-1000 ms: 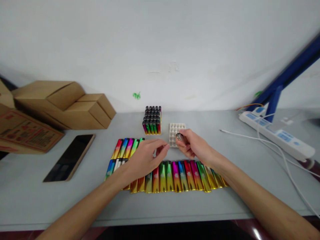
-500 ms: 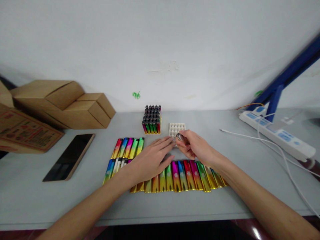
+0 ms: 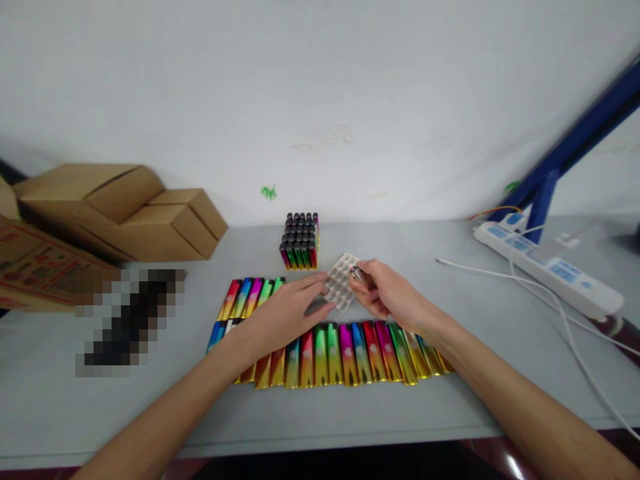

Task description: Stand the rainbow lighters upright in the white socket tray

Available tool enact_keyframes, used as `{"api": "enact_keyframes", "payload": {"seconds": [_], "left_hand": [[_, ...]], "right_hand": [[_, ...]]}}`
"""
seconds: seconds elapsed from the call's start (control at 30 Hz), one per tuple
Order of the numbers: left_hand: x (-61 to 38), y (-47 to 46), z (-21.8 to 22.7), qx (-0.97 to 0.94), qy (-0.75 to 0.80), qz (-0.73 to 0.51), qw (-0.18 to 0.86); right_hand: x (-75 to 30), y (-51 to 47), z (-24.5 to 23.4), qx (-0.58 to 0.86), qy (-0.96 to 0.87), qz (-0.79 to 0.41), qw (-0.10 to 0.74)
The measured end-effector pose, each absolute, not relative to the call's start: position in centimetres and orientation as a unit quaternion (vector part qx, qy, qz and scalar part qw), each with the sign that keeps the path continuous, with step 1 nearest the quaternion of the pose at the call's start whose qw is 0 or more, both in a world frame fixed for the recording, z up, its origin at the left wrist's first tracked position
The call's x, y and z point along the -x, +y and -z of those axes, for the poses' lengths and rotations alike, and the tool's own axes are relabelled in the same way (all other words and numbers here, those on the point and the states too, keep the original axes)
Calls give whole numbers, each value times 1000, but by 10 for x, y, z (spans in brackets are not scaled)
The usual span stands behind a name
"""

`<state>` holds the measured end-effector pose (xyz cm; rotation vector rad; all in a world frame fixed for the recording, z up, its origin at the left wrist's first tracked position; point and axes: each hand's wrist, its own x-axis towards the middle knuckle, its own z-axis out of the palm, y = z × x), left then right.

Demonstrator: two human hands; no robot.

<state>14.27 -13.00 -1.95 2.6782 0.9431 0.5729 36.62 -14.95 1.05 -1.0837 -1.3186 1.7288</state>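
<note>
My left hand (image 3: 290, 310) grips the left edge of a small white grid tray (image 3: 340, 283), fingers at its upper left side and thumb near its lower corner. The tray is turned at an angle on the table, and its visible pockets hold nothing. In my right hand (image 3: 383, 290), closed at the tray's right side, is a lighter (image 3: 357, 272) with its metal top showing; the fingers hide most of its body. Below both hands lies a long row of shiny rainbow-coloured lighters (image 3: 360, 357). More lighters (image 3: 245, 299) lie at the left, partly hidden by my left forearm.
A block of upright lighters (image 3: 299, 243) with black tops stands behind the tray. Cardboard boxes (image 3: 165, 230) are at the left, near a pixelated dark patch. At the right are a white power strip (image 3: 550, 267), a white cable (image 3: 505, 273) and a blue metal frame (image 3: 575, 143).
The tray has turned from square-on to a slant, with my left hand moving slightly left along with it. My right hand keeps the lighter in nearly the same place.
</note>
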Motion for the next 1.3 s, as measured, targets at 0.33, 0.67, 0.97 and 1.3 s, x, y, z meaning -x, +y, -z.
{"api": "enact_keyframes", "payload": {"seconds": [0.33,0.67,0.97,1.3], "left_hand": [[-167,-143,23,-881,422,-209,52],[-152,-135,17,-854,446,-213,165],[-149,-130,17,-858,432,-185,209],[-142,-124,16,-864,398,-204,231]], "right_hand": [[-371,-145,-8,431,-503,-664,347],[-398,-135,-15,447,-545,-540,459],[-405,-131,-17,486,-605,-445,447],[-414,-115,4,479,-617,-427,457]]}}
